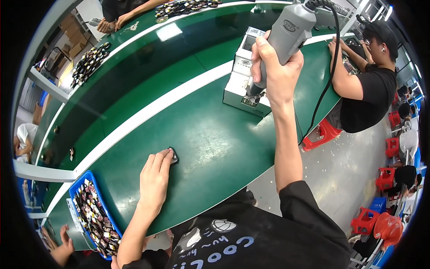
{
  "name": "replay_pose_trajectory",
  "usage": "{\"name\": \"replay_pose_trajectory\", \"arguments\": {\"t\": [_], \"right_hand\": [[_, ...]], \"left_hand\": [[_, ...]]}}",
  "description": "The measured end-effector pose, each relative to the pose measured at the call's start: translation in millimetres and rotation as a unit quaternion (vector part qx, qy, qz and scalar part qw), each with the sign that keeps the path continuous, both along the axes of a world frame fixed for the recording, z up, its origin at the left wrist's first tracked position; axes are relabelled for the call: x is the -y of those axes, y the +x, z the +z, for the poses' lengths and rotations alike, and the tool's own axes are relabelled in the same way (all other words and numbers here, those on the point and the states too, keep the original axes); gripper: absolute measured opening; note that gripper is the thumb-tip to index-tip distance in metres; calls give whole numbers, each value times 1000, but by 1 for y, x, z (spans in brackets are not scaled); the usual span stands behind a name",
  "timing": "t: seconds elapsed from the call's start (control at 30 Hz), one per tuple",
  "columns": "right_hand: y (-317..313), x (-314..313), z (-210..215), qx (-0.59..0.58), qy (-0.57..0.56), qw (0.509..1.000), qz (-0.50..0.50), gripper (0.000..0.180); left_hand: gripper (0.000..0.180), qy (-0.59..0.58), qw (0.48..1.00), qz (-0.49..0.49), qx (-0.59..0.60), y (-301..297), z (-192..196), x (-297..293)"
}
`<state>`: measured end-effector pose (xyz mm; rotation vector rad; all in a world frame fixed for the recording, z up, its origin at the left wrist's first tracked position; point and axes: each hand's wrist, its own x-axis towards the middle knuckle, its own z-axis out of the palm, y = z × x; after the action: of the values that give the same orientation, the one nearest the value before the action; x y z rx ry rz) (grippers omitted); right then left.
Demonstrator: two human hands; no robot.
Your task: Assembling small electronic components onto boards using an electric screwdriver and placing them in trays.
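My right hand (281, 74) is wrapped around a grey electric screwdriver (292, 29), raised over the far right part of the green bench (197, 179). Its dark nose points down at the front of a small white and green box (237, 99), probably a screw feeder; whether the tip touches is unclear. Lower down on the bench, my left hand (154, 177) has its fingers closed on a small dark part (174, 156) with a shiny face. The fingers cover most of that part, so its kind cannot be made out.
A blue bin (102, 204) full of small parts stands at the left. The screwdriver's black cord (332, 67) hangs down on the right. Beyond the white rail (148, 112) lie heaps of parts (90, 63). A co-worker (369, 85) sits at the right; another person's hand (65, 246) shows lower left.
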<state>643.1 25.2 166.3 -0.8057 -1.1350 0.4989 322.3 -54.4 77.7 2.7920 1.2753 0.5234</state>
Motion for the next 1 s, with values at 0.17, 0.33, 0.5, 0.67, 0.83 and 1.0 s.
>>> {"name": "replay_pose_trajectory", "arguments": {"t": [0.17, 0.33, 0.5, 0.67, 0.83, 1.0], "right_hand": [[34, 3, 14, -51, -24, 998, 13, 18], [-3, 36, -12, -29, -109, 992, -52, 37], [-58, 68, -38, -10, -9, 994, -107, 58], [-72, 84, -53, -53, 35, 988, -143, 57], [-60, 69, -67, 6, 52, 975, -216, 59], [-51, 80, -58, -41, 53, 977, -202, 57]], "left_hand": [[34, -34, 994, -12, 99, 45, 5, 1], [33, 3, 960, -22, 278, 41, -60, 3], [16, -83, 963, -44, 253, 38, 0, 40], [13, 26, 976, -156, 149, 25, 1, 24], [14, 31, 966, -209, 150, 23, -6, 10], [14, 41, 961, -233, 140, 37, 5, 12]]}}
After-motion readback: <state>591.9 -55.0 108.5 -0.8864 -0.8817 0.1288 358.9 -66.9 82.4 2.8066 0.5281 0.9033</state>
